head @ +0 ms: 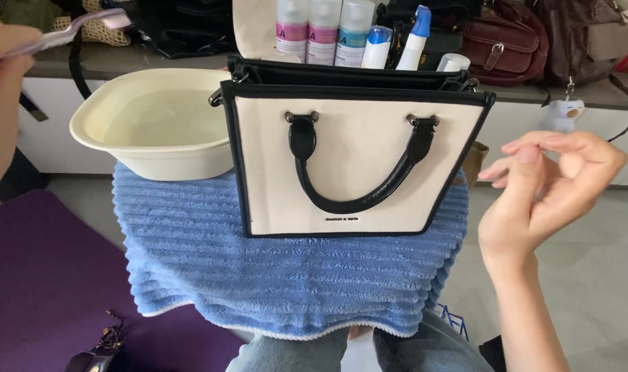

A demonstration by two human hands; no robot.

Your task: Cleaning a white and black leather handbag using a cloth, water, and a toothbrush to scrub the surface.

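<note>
Cream handbag (355,162) between hands; left grip (0,89) clenched on toothbrush (66,31); right grip (548,186) released.

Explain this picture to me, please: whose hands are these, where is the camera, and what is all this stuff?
There is no machine here. One camera sits on a person's head and looks down, so both hands are that person's own. The left hand holds a pale purple toothbrush up at the picture's edge. The right hand is raised and empty, fingers loosely curled. Between them a cream handbag with black trim stands upright on a blue ribbed towel. Beside it sits a cream basin that seems to hold water. Behind, bottles and other bags line a shelf.
</note>
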